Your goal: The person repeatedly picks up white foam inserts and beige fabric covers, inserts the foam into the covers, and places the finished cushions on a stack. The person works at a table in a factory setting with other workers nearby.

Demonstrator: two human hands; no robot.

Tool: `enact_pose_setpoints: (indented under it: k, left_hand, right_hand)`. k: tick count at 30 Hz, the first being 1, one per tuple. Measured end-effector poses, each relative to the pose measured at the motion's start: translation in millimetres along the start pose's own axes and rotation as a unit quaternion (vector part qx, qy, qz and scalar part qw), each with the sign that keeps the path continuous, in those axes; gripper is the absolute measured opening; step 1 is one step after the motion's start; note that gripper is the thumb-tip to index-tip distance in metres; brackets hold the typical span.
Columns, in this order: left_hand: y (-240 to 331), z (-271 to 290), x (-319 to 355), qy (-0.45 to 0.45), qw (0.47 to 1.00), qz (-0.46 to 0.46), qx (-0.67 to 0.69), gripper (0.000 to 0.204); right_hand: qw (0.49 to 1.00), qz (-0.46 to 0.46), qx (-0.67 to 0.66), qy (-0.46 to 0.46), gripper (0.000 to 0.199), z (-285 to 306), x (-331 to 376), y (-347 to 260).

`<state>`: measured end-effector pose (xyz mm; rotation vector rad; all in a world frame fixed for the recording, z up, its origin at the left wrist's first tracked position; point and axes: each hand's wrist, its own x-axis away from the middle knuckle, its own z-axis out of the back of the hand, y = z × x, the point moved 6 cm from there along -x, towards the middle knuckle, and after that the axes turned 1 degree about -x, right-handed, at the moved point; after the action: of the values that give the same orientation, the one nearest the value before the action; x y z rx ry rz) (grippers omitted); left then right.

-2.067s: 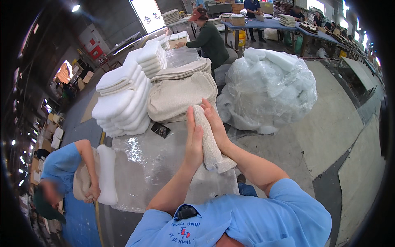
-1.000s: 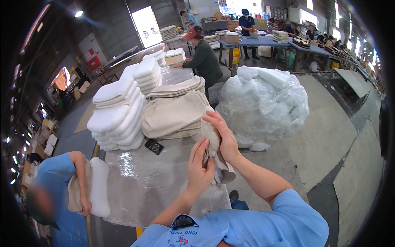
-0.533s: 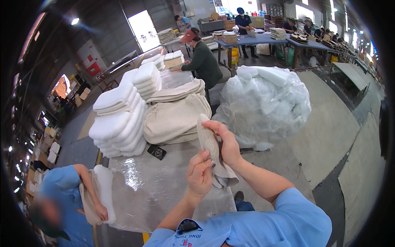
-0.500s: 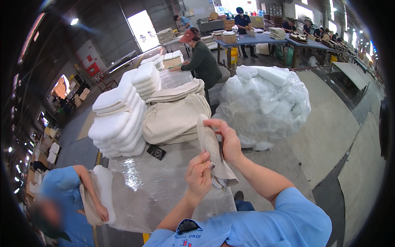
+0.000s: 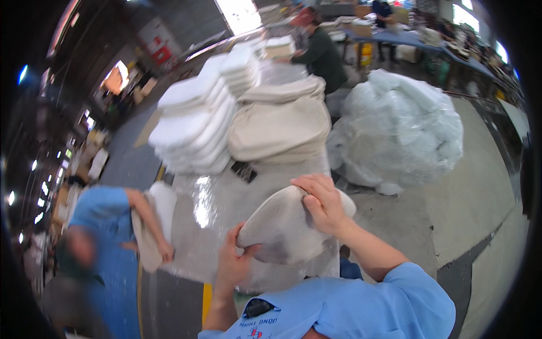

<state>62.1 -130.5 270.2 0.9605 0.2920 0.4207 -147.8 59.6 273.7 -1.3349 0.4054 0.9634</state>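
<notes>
Between my two hands is a beige fabric cushion cover (image 5: 279, 223), its broad rounded face turned up over the near end of the table. My left hand (image 5: 234, 257) grips its left edge, thumb on top and fingers partly hidden underneath. Across the upper right part of the cover, my right hand (image 5: 322, 203) lies with its fingers bent over the edge. What is inside the cover, if anything, is hidden. Beyond it, a stack of beige covers (image 5: 279, 130) rests on the table beside a tall stack of white foam pads (image 5: 195, 124).
A dark phone-like object (image 5: 244, 172) lies on the plastic-covered table (image 5: 195, 226). Right of the table stands a big clear-plastic bundle of white padding (image 5: 401, 133). At left a co-worker in blue (image 5: 104, 212) handles a cover and white pad; another in dark green (image 5: 324, 59) works farther off.
The cover has turned from edge-on to showing its broad face. My left hand has moved left and down along its edge. The view has shifted, and the stacks appear farther right and higher.
</notes>
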Motion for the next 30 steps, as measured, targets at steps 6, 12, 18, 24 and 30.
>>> enact_pose_setpoints:
  k: [6,12,18,24,30]
  left_hand:
    - [-134.8,21.1,67.4,0.110,0.977,0.013,0.183,0.053]
    - [-228.5,2.1,140.4,0.336,0.809,0.142,0.462,0.046]
    - [-268.8,-33.4,162.7,0.440,0.735,0.252,0.450,0.045]
    - [-284.1,-43.9,179.2,0.422,0.734,0.239,0.476,0.038]
    - [-288.0,-38.2,162.4,0.332,0.762,0.231,0.506,0.045]
  right_hand:
    - [0.944,-0.212,0.126,-0.220,0.042,9.1,125.0,124.7]
    - [0.923,-0.340,-0.011,-0.179,0.053,-24.4,171.1,131.3]
    - [0.861,-0.467,-0.189,-0.067,0.060,-25.1,214.7,139.0]
    - [0.781,-0.542,-0.310,-0.016,0.057,-27.4,255.3,156.2]
    - [0.797,-0.521,-0.304,-0.045,0.050,-38.6,257.4,179.0]
